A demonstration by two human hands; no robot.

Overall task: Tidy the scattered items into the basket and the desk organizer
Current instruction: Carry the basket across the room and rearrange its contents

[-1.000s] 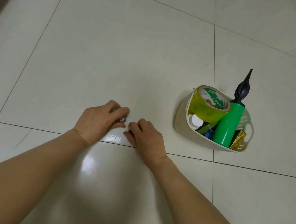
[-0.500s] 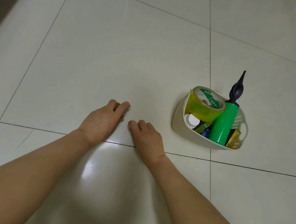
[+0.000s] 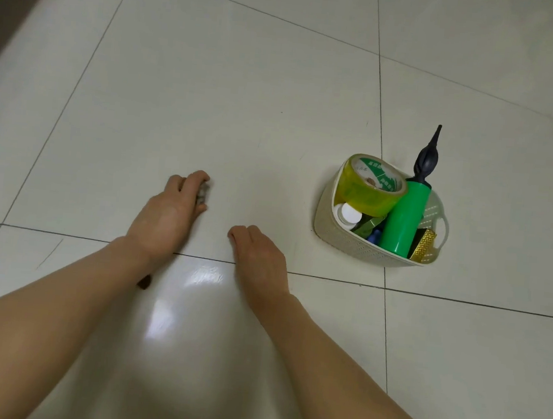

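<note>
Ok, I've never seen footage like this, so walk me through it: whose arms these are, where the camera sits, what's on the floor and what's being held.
There is no machine here. The two bare arms belong to a person who wears a wide-angle camera on the head, so the view looks forward and down over their own hands onto a pale tiled floor.

The left hand is curled around something small and grey; only a sliver shows between the fingers, so I cannot say what it is. The right hand rests knuckles-up near the floor, and I cannot tell whether it holds anything.

To the right stands a cream basket, already filled: a yellow tape roll, a green pump with a black nozzle sticking up, a white cap and a gold piece. No desk organizer is in view.
</note>
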